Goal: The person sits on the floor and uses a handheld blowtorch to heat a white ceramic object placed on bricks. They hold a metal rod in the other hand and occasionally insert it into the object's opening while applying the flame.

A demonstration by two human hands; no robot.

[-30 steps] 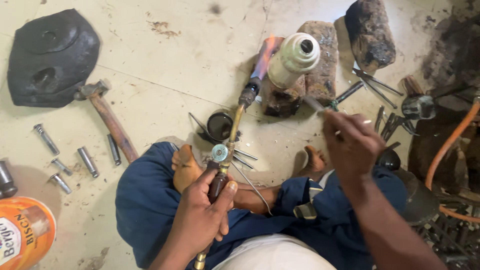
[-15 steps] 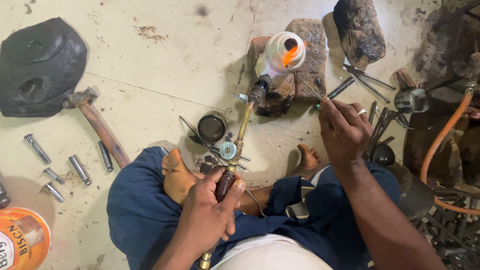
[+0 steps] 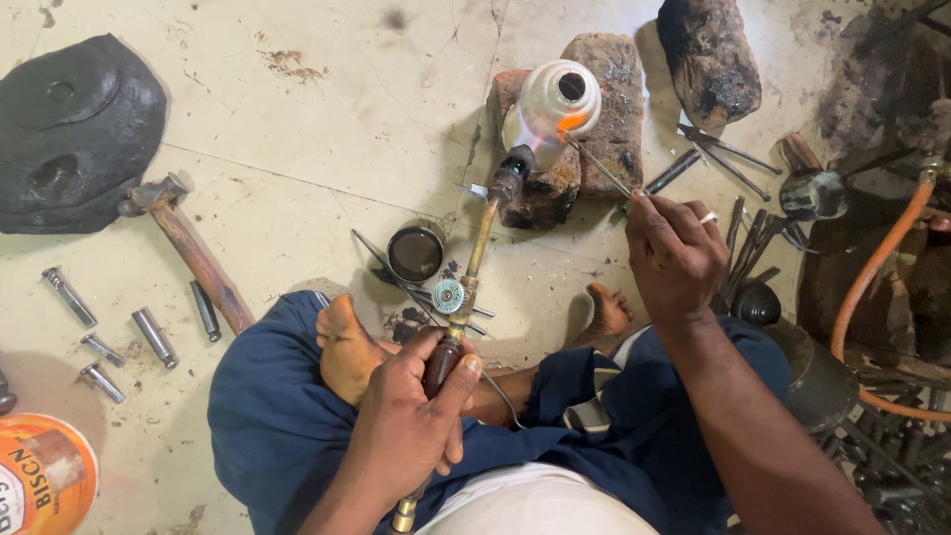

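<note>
My left hand (image 3: 411,421) grips the handle of a brass gas torch (image 3: 477,253) that runs up to a dark nozzle at a white metal cylinder (image 3: 555,102) lying on brown bricks (image 3: 612,119). An orange glow shows on the cylinder where the nozzle points. My right hand (image 3: 676,253) pinches a thin metal rod (image 3: 599,166) whose tip reaches the glowing spot. I sit cross-legged in blue trousers, bare feet showing between my arms.
A hammer (image 3: 188,248) and several short metal bolts (image 3: 109,332) lie at left beside a black rubber piece (image 3: 74,129). A small round tin (image 3: 415,253) sits near the torch. An orange hose (image 3: 877,287) and scattered tools fill the right side. An orange tin (image 3: 40,485) is at bottom left.
The torch nozzle has closed in on the white cylinder, which now glows orange. My right hand has brought the rod tip to the heated spot.
</note>
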